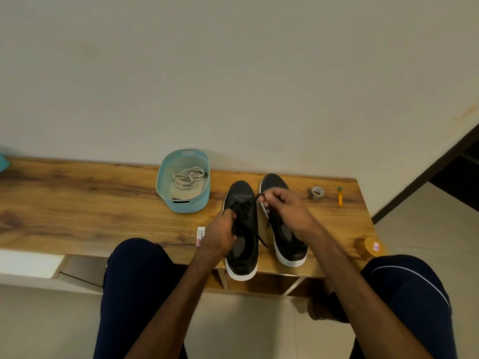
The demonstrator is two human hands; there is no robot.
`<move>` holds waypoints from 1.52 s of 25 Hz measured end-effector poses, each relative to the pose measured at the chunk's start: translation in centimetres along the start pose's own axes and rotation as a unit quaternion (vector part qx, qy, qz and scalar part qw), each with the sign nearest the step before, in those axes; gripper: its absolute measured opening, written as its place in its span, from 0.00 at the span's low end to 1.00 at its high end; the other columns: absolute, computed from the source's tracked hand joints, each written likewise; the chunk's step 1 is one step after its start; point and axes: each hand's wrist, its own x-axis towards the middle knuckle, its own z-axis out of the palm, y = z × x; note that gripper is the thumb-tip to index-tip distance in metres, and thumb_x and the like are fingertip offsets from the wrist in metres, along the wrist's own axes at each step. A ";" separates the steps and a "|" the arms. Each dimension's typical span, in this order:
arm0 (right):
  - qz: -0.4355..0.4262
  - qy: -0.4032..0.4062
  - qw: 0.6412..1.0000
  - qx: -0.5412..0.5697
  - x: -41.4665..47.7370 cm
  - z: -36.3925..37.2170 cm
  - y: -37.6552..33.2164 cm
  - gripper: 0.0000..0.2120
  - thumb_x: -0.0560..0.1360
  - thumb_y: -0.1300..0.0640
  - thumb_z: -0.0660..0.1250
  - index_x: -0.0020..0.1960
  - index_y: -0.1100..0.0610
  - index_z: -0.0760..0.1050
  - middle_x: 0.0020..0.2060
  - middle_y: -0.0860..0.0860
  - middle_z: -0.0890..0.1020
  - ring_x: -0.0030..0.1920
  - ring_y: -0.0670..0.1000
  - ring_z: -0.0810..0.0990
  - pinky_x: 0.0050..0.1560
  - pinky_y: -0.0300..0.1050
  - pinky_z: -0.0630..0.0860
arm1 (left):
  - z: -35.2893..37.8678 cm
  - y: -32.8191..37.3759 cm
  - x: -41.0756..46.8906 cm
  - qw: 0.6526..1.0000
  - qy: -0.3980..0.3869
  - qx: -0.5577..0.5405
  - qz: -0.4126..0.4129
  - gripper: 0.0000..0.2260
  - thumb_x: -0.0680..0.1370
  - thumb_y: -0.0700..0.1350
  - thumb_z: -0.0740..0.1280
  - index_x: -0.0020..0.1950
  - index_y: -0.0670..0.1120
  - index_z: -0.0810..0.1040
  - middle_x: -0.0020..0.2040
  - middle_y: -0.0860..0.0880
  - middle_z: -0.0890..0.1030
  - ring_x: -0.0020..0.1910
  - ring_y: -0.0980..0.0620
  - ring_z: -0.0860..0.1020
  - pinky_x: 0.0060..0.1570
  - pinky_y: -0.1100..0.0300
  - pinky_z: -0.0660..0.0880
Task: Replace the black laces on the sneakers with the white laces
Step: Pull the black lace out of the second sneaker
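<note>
Sneakers [242, 195], 2 black ones with white soles, are set side by side on the wooden table [77, 203]. Just left, coiled white laces [186, 176] are held in a teal basket [190, 206]. The left sneaker's black lace [252, 203] is gripped by the left hand [220, 234] and pinched taut by the right hand [287, 208].

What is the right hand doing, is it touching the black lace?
Touching. The head view shows the right hand pinching the black lace, which runs straight up from the left shoe to its fingers.
</note>
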 end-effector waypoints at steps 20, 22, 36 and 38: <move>-0.107 -0.001 0.817 -0.567 0.8 3.2 4.0 0.12 0.81 0.56 0.61 0.64 0.52 0.75 0.61 0.49 0.78 0.63 0.52 0.72 0.65 0.52 0.64 | 0.2 1.1 -0.1 0.995 0.076 -0.059 0.008 0.15 0.76 0.36 0.69 0.60 0.47 0.73 0.55 0.50 0.78 0.52 0.54 0.77 0.51 0.59 0.77; -0.124 0.074 0.833 -0.534 1.1 2.1 3.6 0.08 0.80 0.55 0.63 0.57 0.50 0.78 0.55 0.46 0.80 0.58 0.50 0.73 0.59 0.50 0.64 | 0.2 1.1 0.0 0.995 0.073 -0.061 0.006 0.15 0.76 0.36 0.69 0.60 0.47 0.73 0.54 0.51 0.78 0.52 0.54 0.77 0.51 0.59 0.76; -0.156 0.073 0.772 -0.611 0.5 3.5 4.9 0.19 0.78 0.39 0.63 0.57 0.54 0.76 0.54 0.51 0.78 0.56 0.54 0.75 0.57 0.55 0.72 | 0.8 1.9 -0.1 0.998 0.054 0.003 0.009 0.16 0.77 0.42 0.68 0.64 0.50 0.71 0.57 0.52 0.78 0.50 0.54 0.77 0.49 0.54 0.78; -0.177 0.071 0.746 -0.638 0.6 3.1 5.1 0.14 0.80 0.45 0.63 0.57 0.54 0.77 0.55 0.53 0.79 0.56 0.55 0.76 0.56 0.55 0.72 | 0.7 1.9 -0.1 0.999 0.050 -0.003 0.000 0.17 0.77 0.43 0.69 0.64 0.50 0.71 0.57 0.53 0.78 0.51 0.54 0.77 0.50 0.53 0.78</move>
